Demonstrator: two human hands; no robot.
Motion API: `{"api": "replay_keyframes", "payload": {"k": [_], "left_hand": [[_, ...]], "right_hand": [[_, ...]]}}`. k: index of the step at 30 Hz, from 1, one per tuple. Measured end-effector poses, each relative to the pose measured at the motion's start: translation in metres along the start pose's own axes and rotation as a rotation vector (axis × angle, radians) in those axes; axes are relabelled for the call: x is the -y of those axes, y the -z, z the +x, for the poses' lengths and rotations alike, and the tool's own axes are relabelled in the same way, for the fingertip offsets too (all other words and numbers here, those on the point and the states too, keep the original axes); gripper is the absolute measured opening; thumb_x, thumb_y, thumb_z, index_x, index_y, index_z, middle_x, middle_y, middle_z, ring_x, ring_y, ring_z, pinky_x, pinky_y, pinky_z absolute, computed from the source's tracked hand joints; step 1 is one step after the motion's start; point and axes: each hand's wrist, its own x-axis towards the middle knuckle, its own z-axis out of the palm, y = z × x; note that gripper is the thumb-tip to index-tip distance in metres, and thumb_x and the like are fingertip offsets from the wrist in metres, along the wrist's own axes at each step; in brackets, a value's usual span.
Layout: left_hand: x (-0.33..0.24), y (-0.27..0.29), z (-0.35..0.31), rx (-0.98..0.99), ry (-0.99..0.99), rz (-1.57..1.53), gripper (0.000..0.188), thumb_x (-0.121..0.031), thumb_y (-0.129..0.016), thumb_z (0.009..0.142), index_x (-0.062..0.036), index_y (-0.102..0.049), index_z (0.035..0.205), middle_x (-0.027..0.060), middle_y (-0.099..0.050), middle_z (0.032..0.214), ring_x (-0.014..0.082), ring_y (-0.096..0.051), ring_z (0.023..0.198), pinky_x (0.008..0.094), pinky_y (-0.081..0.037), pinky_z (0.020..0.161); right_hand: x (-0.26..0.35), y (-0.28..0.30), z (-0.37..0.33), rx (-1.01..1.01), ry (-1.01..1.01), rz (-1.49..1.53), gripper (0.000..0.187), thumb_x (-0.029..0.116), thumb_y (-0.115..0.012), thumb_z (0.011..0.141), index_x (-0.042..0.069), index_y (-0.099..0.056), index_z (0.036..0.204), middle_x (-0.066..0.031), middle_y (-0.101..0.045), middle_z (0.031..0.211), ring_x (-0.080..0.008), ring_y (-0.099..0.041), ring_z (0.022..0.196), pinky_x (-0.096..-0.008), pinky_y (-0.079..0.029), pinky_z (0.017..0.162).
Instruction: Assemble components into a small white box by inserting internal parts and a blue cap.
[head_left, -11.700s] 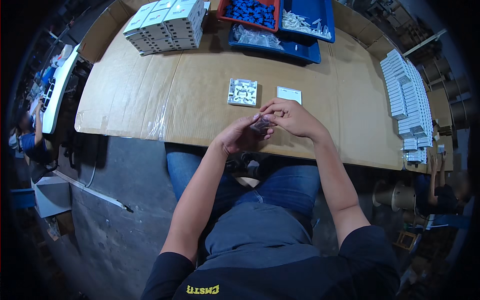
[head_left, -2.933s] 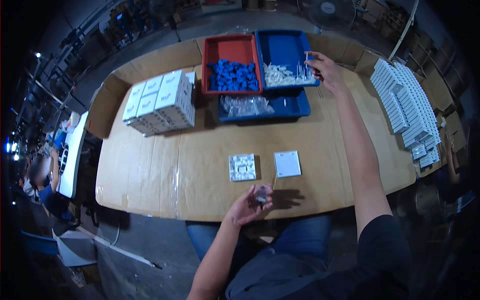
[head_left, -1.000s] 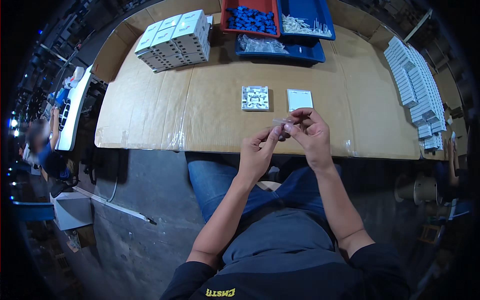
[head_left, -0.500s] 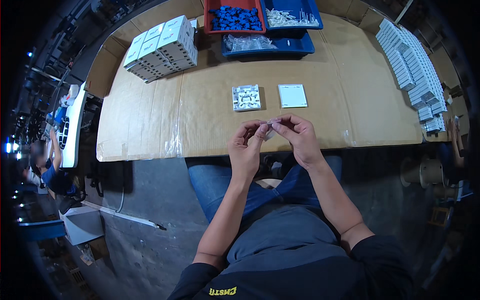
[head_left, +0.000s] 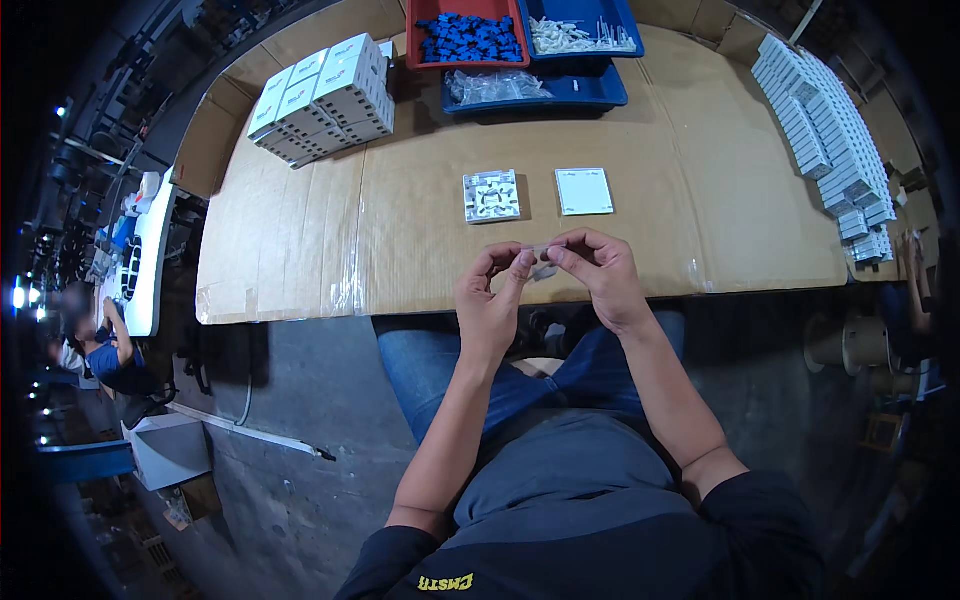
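Note:
A small clear plastic bag is pinched between my two hands, just above the table's near edge. My left hand grips one end of its top edge with thumb and fingertips. The other end is held by my right hand in a like pinch. What the bag contains, if anything, is too small to tell. Beyond my hands lies an open white square box with moulded parts inside. To its right rests a flat white square cover plate.
Stacked white boxes stand at the back left of the cardboard-covered table. At the back are a red bin of blue pieces, a blue bin of white pieces and a lower blue tray with clear bags. White units line the right side.
My hands have stayed nearly in place, with the bag's top edge now stretched a little flatter between them. At the far left, a co-worker's arm has come down toward the white table.

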Motion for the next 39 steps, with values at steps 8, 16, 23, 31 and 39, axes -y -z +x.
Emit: {"api": "replay_keyframes", "payload": {"k": [8, 16, 23, 31, 39], "left_hand": [[-0.001, -0.001, -0.003, 0.008, -0.081, 0.069, 0.015, -0.013, -0.071, 0.101, 0.0013, -0.070, 0.107, 0.0045, -0.071, 0.098, 0.0104, -0.064, 0.095, 0.0258, -0.051, 0.086], [-0.002, 0.003, -0.002, 0.085, -0.063, 0.058, 0.015, -0.012, -0.071, 0.101, 0.0018, -0.069, 0.106, 0.0046, -0.070, 0.097, 0.0103, -0.063, 0.094, 0.0260, -0.051, 0.083], [-0.002, 0.006, -0.002, 0.055, -0.055, 0.053, 0.015, -0.009, -0.072, 0.099, 0.0019, -0.069, 0.109, 0.0048, -0.071, 0.100, 0.0105, -0.063, 0.096, 0.0255, -0.050, 0.087], [-0.009, 0.006, 0.000, 0.083, -0.119, 0.160, 0.013, -0.007, -0.074, 0.097, 0.0020, -0.071, 0.105, 0.0052, -0.071, 0.101, 0.0116, -0.063, 0.097, 0.0266, -0.050, 0.090], [-0.008, 0.005, 0.001, 0.114, -0.118, 0.124, 0.013, -0.006, -0.073, 0.098, 0.0032, -0.072, 0.106, 0.0070, -0.073, 0.103, 0.0122, -0.064, 0.099, 0.0273, -0.050, 0.090]], "right_hand": [[-0.001, 0.000, -0.004, 0.039, 0.074, -0.041, 0.009, 0.002, -0.071, 0.097, -0.001, -0.072, 0.105, -0.0046, -0.074, 0.098, -0.0112, -0.068, 0.094, -0.0259, -0.054, 0.089], [-0.005, -0.003, -0.003, 0.027, 0.022, -0.042, 0.011, 0.006, -0.074, 0.097, 0.000, -0.073, 0.106, -0.0010, -0.072, 0.094, -0.0063, -0.064, 0.089, -0.0214, -0.049, 0.078], [-0.003, -0.005, -0.001, 0.026, -0.007, -0.017, 0.012, 0.004, -0.073, 0.097, 0.000, -0.073, 0.108, -0.0010, -0.073, 0.097, -0.0064, -0.065, 0.091, -0.0213, -0.050, 0.081], [0.001, -0.006, -0.002, 0.048, -0.010, -0.048, 0.009, 0.005, -0.073, 0.097, 0.000, -0.072, 0.105, 0.0013, -0.069, 0.094, -0.0045, -0.060, 0.086, -0.0208, -0.047, 0.078], [-0.003, -0.009, -0.003, 0.005, 0.105, -0.010, 0.007, 0.002, -0.071, 0.097, 0.000, -0.072, 0.103, -0.0001, -0.070, 0.093, -0.0060, -0.061, 0.088, -0.0218, -0.048, 0.081]]}}
